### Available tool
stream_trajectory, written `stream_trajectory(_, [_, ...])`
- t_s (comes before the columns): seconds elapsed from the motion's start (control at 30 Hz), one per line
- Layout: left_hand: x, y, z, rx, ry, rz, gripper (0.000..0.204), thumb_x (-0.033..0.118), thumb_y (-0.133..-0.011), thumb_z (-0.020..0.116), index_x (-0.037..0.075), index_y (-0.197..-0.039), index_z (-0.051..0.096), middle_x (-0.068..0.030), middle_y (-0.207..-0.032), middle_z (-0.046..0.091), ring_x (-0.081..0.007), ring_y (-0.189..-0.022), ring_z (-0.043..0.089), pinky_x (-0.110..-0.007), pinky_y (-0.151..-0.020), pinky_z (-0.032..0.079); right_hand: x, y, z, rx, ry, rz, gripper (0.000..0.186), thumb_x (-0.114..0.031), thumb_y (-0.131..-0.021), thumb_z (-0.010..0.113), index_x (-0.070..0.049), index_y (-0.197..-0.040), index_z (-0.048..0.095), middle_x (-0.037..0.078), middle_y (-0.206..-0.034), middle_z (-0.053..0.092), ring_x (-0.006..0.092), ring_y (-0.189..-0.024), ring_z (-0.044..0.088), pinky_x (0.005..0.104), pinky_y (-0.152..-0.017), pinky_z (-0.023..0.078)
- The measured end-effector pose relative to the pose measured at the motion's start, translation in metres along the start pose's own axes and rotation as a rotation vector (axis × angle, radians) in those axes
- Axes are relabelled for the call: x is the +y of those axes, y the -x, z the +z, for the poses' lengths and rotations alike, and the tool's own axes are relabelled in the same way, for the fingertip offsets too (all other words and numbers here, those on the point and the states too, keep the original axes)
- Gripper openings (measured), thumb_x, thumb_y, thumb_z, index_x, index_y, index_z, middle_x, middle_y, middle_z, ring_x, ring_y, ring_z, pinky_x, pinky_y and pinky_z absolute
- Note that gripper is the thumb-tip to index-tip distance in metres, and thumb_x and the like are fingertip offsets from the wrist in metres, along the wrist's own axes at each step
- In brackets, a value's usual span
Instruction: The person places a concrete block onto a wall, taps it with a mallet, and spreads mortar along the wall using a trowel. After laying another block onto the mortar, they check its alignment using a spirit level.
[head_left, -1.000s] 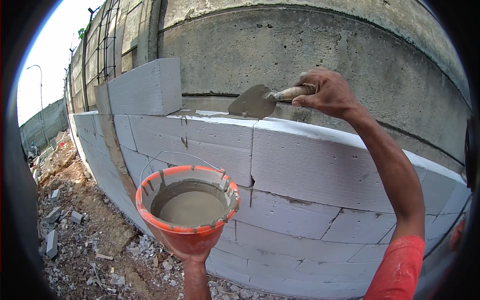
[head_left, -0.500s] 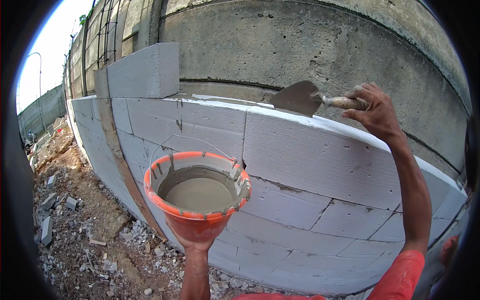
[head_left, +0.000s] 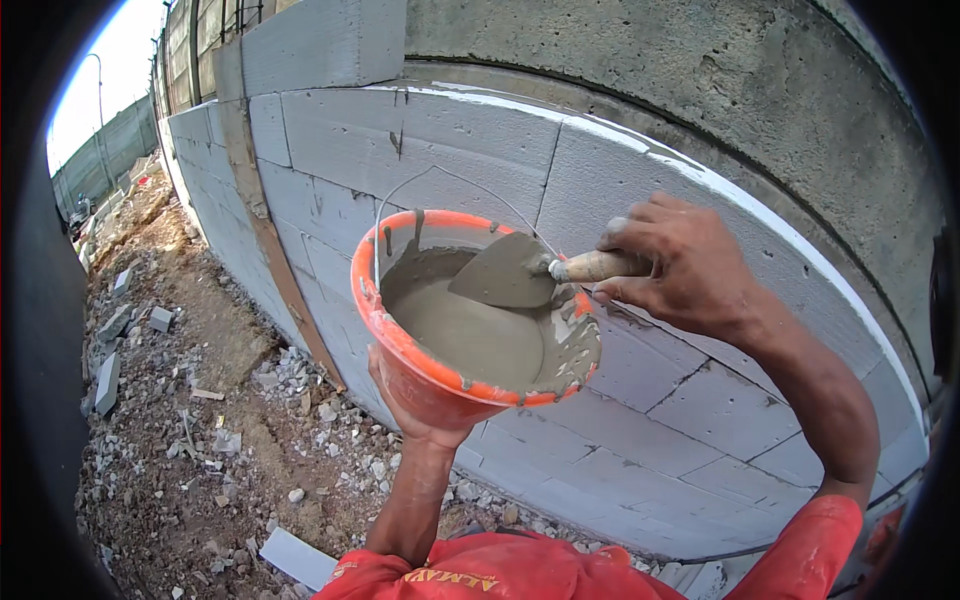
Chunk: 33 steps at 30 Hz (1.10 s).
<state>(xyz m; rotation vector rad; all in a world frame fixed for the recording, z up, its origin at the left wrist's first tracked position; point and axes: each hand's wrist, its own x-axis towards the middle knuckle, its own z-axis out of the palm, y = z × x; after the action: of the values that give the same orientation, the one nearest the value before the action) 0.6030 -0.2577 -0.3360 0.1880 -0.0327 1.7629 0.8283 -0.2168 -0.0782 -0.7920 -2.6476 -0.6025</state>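
Note:
An orange bucket [head_left: 400,345] of wet grey mortar [head_left: 465,335] rests on my left hand [head_left: 425,425], which grips it from underneath and the side. Its thin wire handle stands up at the back, and mortar smears its rim. My right hand [head_left: 680,260] is closed round the wooden handle of a trowel [head_left: 510,272]. The trowel's blade lies over the bucket's mouth, its tip at the mortar. Beside the bucket rises a wall of white lightweight blocks [head_left: 690,230], with some grey mortar along its top edge.
One block [head_left: 325,45] stands on the wall's top at the left. Behind runs a rough concrete panel wall [head_left: 620,40]. A wooden board [head_left: 262,220] leans upright against the blocks. Rubble and block pieces [head_left: 108,383] cover the ground at left; a white offcut [head_left: 298,558] lies below.
The trowel has come from the wall's top down into the bucket's mouth. My left hand has raised the bucket, which sits further right in view. The view has shifted downward.

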Motion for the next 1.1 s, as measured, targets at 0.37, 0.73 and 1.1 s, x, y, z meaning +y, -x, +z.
stream_trajectory(0.37, [0.021, -0.012, 0.055, -0.106, -0.006, 0.075, 0.067, 0.062, -0.098, 0.043, 0.015, -0.146, 0.046, -0.0082, -0.145, 0.051, -0.0304, -0.129, 0.052, -0.053, -0.107, 0.046, 0.037, -0.014, -0.011, -0.130, -0.718, 0.456, 0.049, -0.047, -0.070, 0.088, 0.000, -0.078, 0.076, 0.008, -0.062, 0.065, 0.0175, -0.060, 0.059, 0.0349, -0.056, 0.042])
stream_trajectory(0.73, [0.071, -0.079, 0.147, -0.337, -0.166, 0.185, 0.075, 0.069, -0.094, 0.039, 0.020, -0.151, 0.041, -0.0154, -0.157, 0.037, -0.0472, -0.141, 0.032, -0.079, -0.103, 0.025, 0.089, -0.091, -0.057, 0.063, -0.945, 0.479, 0.054, -0.052, -0.086, 0.076, 0.001, -0.087, 0.069, 0.004, -0.063, 0.060, 0.0051, -0.043, 0.047, 0.0202, -0.033, 0.030])
stream_trajectory(1.1, [0.084, -0.067, 0.103, -0.275, -0.023, 0.242, 0.065, 0.062, -0.098, 0.046, 0.016, -0.144, 0.048, -0.0117, -0.142, 0.053, -0.0325, -0.128, 0.052, -0.059, -0.106, 0.044, 0.141, -0.165, -0.040, 0.091, -0.814, 0.506, 0.048, -0.042, -0.081, 0.084, 0.003, -0.089, 0.073, 0.005, -0.061, 0.062, 0.0070, -0.042, 0.046, 0.0228, -0.034, 0.030])
